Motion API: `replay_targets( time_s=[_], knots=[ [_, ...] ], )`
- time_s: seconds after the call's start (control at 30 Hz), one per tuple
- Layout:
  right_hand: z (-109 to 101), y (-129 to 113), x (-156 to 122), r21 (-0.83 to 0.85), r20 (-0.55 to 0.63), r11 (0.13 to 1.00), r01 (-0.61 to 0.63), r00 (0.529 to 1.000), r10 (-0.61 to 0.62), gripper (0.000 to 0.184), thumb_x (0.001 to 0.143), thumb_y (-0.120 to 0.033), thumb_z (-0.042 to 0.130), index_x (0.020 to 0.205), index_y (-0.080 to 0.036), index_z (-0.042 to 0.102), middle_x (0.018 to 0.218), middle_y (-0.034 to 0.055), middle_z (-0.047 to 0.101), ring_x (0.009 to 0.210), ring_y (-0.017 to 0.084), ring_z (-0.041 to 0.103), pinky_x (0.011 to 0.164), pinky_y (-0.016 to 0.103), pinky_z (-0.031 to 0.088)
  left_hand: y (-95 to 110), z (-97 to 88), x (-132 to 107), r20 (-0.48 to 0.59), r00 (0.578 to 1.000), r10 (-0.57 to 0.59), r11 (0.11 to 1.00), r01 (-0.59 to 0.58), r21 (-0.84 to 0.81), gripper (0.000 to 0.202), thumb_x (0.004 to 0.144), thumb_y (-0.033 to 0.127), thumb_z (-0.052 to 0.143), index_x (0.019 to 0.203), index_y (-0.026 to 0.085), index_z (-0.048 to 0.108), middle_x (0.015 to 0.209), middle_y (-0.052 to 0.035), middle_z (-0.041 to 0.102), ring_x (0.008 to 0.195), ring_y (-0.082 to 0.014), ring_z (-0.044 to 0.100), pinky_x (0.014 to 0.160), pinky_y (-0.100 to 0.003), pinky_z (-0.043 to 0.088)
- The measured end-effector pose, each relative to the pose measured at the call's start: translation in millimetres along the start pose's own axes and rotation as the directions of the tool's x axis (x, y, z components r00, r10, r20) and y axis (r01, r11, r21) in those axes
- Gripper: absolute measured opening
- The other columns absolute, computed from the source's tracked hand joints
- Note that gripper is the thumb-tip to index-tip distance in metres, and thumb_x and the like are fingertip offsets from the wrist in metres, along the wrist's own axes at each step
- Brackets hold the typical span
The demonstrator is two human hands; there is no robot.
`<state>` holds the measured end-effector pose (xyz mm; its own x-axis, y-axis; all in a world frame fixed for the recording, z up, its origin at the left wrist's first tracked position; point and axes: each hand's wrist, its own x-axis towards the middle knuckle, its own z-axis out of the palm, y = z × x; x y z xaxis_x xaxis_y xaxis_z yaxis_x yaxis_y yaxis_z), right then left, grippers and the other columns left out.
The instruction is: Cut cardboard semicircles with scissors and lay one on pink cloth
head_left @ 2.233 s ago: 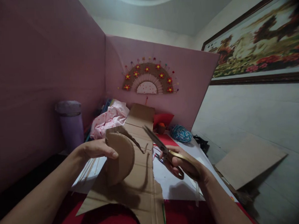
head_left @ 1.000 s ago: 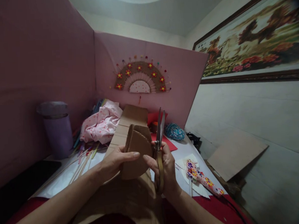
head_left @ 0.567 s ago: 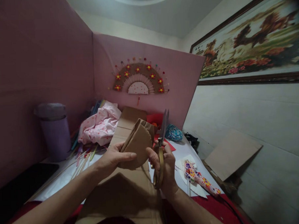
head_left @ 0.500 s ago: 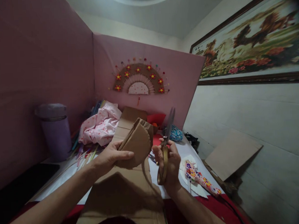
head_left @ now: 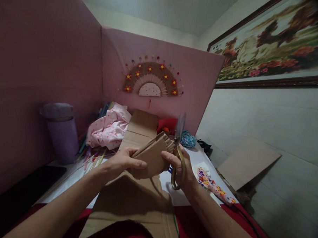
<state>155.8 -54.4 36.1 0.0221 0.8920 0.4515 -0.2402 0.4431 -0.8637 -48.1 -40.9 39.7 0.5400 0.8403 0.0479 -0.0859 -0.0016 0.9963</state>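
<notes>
Pink panels (head_left: 196, 71) back a white tabletop (head_left: 180, 198); hands (head_left: 126, 160) hold cardboard (head_left: 151, 159) and scissors (head_left: 176, 140).

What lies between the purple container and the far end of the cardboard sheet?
In the head view, mainly a crumpled pink spotted cloth, with thin sticks in front.

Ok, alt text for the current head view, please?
The left hand grips layered cardboard while the right hand, at its edge, holds upward-pointing scissors. Behind, a flower-decorated semicircular fan adorns a pink panel.
</notes>
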Motion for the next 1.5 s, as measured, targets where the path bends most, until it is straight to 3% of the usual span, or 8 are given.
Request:
replay_targets(
  time_s=[0.13, 0.27, 0.43, 0.57, 0.77, 1.13, 1.3, 1.5],
  knots=[
    [-4.5, 12.3, 9.2, 0.221, -0.223, 0.974, -0.053, 0.969, 0.103, 0.026, 0.065, -0.024, 0.076, 0.088, -0.017, 0.063, 0.079, 0.0003, 0.07, 0.073, 0.02, 0.067, 0.068, 0.031, 0.056, 0.7, -1.3, 2.9, -0.028, 0.995, 0.093, 0.958, -0.097, -0.271, 0.039, 0.079, 0.048, 0.064, 0.093, 0.012, 0.069, 0.082, -0.0096, 0.07, 0.07, -0.0177, 0.064, 0.062, -0.028, 0.053],
    [-8.6, 18.6, 14.2, 0.387, -0.291, 0.919, -0.068, 0.937, 0.192, 0.029, 0.063, -0.019, 0.077, 0.089, -0.018, 0.064, 0.078, -0.0008, 0.071, 0.073, 0.019, 0.068, 0.066, 0.03, 0.058, 0.2, 7.4, 1.9, -0.028, 0.991, 0.128, 0.885, -0.126, -0.448, 0.045, 0.08, 0.052, 0.061, 0.099, 0.012, 0.068, 0.095, -0.013, 0.071, 0.089, -0.0215, 0.065, 0.077, -0.032, 0.052],
    [-5.7, 21.9, 11.9, 0.414, -0.331, 0.904, -0.102, 0.909, 0.254, 0.03, 0.064, -0.02, 0.076, 0.091, -0.017, 0.065, 0.085, 0.0001, 0.072, 0.076, 0.017, 0.068, 0.069, 0.028, 0.057, -7.5, 27.8, 4.8, -0.023, 0.979, 0.201, 0.911, -0.196, -0.363, 0.035, 0.075, 0.025, 0.072, 0.107, 0.013, 0.065, 0.102, -0.0125, 0.069, 0.081, -0.0168, 0.064, 0.071, -0.026, 0.049],
    [3.8, 19.4, 5.7, 0.327, -0.386, 0.945, -0.026, 0.909, 0.158, 0.032, 0.062, -0.023, 0.077, 0.091, -0.017, 0.064, 0.086, 0.0, 0.071, 0.078, 0.018, 0.068, 0.073, 0.031, 0.056, -14.3, 35.3, 12.9, -0.046, 0.98, 0.195, 0.924, -0.199, -0.325, 0.042, 0.074, 0.032, 0.074, 0.108, 0.011, 0.062, 0.094, -0.0133, 0.069, 0.07, -0.0153, 0.065, 0.061, -0.024, 0.047],
    [19.5, 13.4, 2.0, 0.239, -0.397, 0.969, 0.071, 0.917, 0.031, 0.028, 0.063, -0.023, 0.078, 0.086, -0.018, 0.062, 0.087, -0.0009, 0.07, 0.075, 0.016, 0.066, 0.071, 0.029, 0.055, -9.5, 38.8, 17.6, -0.308, 0.938, 0.161, 0.932, -0.247, -0.265, 0.037, 0.068, 0.038, 0.075, 0.09, 0.01, 0.064, 0.067, -0.0063, 0.068, 0.046, -0.0129, 0.059, 0.042, -0.022, 0.042],
    [28.4, 11.3, 3.7, 0.346, -0.262, 0.93, -0.125, 0.939, 0.224, 0.025, 0.067, -0.03, 0.076, 0.086, -0.018, 0.062, 0.083, 0.0007, 0.072, 0.079, 0.021, 0.069, 0.065, 0.032, 0.059, 10.3, 46.7, 13.4, -0.497, 0.829, 0.256, 0.943, -0.326, -0.059, 0.027, 0.067, 0.037, 0.072, 0.069, 0.013, 0.062, 0.05, -0.0018, 0.063, 0.032, -0.0141, 0.054, 0.029, -0.022, 0.037],
    [24.8, 9.2, 0.5, 0.376, -0.265, 0.916, -0.137, 0.932, 0.248, 0.028, 0.065, -0.026, 0.078, 0.087, -0.018, 0.063, 0.08, -0.0002, 0.072, 0.073, 0.019, 0.069, 0.066, 0.03, 0.059, 9.0, 51.1, 12.2, -0.492, 0.832, 0.255, 0.936, -0.339, -0.089, 0.024, 0.068, 0.035, 0.072, 0.071, 0.014, 0.061, 0.047, -0.0011, 0.062, 0.032, -0.0138, 0.053, 0.029, -0.022, 0.037],
    [26.1, 4.4, 7.8, 0.391, -0.276, 0.916, -0.09, 0.938, 0.21, 0.028, 0.064, -0.023, 0.076, 0.089, -0.019, 0.064, 0.08, -0.002, 0.071, 0.076, 0.017, 0.069, 0.069, 0.027, 0.057, 5.6, 42.6, 12.5, -0.356, 0.882, 0.307, 0.917, -0.375, -0.137, 0.024, 0.072, 0.032, 0.069, 0.082, 0.012, 0.062, 0.055, -0.0027, 0.065, 0.038, -0.0142, 0.058, 0.035, -0.022, 0.043]
  ],
)
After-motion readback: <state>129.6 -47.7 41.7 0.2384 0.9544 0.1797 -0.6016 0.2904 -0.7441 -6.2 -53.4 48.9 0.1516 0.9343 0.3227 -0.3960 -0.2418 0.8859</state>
